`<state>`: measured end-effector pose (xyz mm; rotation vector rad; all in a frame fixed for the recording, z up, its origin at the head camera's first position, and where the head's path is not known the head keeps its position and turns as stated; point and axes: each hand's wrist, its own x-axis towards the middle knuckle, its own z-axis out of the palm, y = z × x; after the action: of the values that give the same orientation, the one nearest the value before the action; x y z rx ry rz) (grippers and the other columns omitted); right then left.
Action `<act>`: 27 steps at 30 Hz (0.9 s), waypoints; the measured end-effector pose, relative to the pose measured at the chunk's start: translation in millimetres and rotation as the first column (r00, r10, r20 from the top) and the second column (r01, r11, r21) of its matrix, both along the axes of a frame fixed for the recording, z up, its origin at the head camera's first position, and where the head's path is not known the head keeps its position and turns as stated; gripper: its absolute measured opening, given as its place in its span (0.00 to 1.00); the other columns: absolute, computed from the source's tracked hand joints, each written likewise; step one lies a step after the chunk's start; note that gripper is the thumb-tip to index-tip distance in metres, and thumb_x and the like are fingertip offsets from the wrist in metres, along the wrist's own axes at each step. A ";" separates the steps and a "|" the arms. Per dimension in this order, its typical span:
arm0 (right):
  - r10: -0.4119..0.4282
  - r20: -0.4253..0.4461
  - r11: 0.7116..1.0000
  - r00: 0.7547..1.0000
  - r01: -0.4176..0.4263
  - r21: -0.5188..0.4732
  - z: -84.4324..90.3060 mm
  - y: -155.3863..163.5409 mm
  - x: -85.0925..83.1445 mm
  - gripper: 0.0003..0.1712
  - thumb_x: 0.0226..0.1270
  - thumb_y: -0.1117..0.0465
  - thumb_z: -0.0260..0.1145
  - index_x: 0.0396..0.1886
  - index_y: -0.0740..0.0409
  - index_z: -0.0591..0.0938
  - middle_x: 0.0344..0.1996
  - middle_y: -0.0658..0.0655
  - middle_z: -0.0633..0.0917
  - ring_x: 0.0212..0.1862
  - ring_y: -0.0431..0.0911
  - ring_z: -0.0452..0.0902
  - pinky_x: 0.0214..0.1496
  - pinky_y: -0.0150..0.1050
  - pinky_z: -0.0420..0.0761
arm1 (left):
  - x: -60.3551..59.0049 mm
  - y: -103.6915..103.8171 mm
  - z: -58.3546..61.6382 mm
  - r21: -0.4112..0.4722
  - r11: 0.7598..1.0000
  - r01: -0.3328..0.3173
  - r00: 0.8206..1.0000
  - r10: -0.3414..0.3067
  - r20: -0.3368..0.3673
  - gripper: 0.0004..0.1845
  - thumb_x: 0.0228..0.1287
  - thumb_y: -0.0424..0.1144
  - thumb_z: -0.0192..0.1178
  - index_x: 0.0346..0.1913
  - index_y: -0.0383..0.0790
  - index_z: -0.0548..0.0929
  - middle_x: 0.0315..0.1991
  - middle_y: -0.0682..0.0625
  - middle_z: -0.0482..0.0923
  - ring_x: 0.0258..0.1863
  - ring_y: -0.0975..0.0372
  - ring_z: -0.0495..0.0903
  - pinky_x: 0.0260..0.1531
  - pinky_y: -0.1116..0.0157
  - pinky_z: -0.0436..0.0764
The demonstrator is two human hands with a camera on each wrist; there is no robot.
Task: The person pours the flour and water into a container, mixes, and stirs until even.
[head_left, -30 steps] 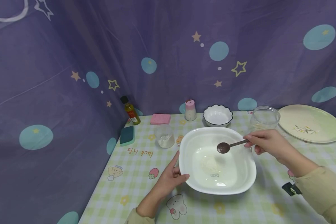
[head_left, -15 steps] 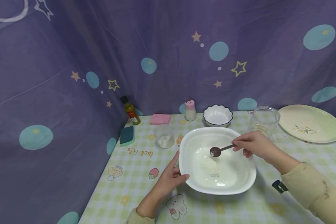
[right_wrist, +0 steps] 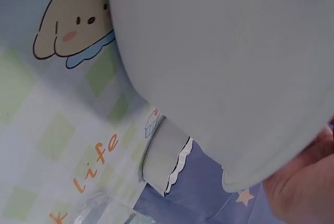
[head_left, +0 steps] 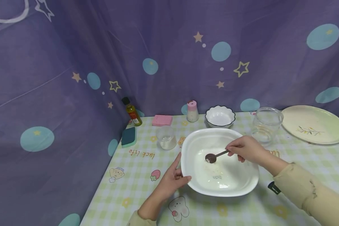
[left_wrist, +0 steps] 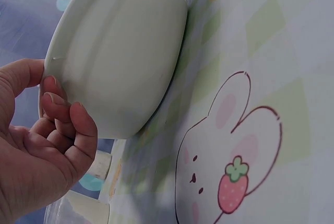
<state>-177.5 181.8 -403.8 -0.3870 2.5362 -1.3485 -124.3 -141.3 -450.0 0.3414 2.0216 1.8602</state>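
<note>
White dish (head_left: pixel 247 185) sits on the checked desk (head_left: pixel 124 188), steadied at its near-left rim by the left hand (head_left: pixel 173 179), thumb over the edge and fingers (left_wrist: pixel 73 130) curled beneath. Brown spoon (head_left: pixel 212 157), pinched by the handle in the right hand (head_left: pixel 243 149), now lowered from over the far-right rim to the middle, tipped down near the white residue, so probably about to scrape or stir. Otherwise unchanged: left hand, glass (head_left: pixel 166 137), jar (head_left: pixel 266 124).
</note>
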 end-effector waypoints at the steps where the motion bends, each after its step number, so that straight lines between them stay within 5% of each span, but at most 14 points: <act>1: 0.000 -0.024 1.000 1.000 0.000 0.023 -0.1 -0.6 0.0 0.12 0.70 0.61 0.63 0.43 0.66 0.86 0.26 0.51 0.86 0.18 0.44 0.74 0.20 0.37 0.77 | 0.0 0.1 0.1 -0.003 1.000 -0.002 1.000 0.002 0.001 0.52 0.62 0.32 0.66 0.79 0.51 0.43 0.44 0.28 0.80 0.23 0.66 0.72 0.24 0.73 0.72; 10: 0.028 -0.220 0.971 0.975 0.025 0.237 8.1 10.7 1.3 0.09 0.69 0.64 0.62 0.40 0.63 0.87 0.25 0.49 0.85 0.15 0.41 0.71 0.18 0.36 0.72 | 0.0 0.1 -0.2 0.006 1.000 0.005 1.000 -0.005 -0.005 0.52 0.62 0.32 0.66 0.79 0.50 0.41 0.43 0.27 0.80 0.22 0.66 0.72 0.24 0.73 0.71; 19: 0.110 -0.078 0.956 0.991 -0.084 0.280 19.9 29.1 2.9 0.08 0.68 0.66 0.62 0.35 0.59 0.87 0.21 0.48 0.83 0.14 0.42 0.72 0.17 0.35 0.72 | 0.9 -0.3 0.1 0.025 1.000 0.019 1.000 -0.018 -0.015 0.51 0.63 0.32 0.65 0.79 0.51 0.42 0.42 0.27 0.80 0.22 0.65 0.72 0.24 0.73 0.71; 27: 0.193 0.028 0.964 0.981 -0.195 0.182 18.9 28.6 5.7 0.07 0.68 0.66 0.63 0.36 0.58 0.87 0.22 0.49 0.84 0.14 0.41 0.71 0.16 0.33 0.71 | 0.9 -0.1 -0.4 0.028 0.999 0.014 1.000 -0.014 -0.007 0.51 0.63 0.31 0.65 0.79 0.51 0.42 0.41 0.27 0.80 0.22 0.65 0.72 0.25 0.72 0.71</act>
<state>-171.8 210.5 -384.9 -0.5727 2.5109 -1.0339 -123.4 -141.4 -450.4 0.3694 1.9938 1.8834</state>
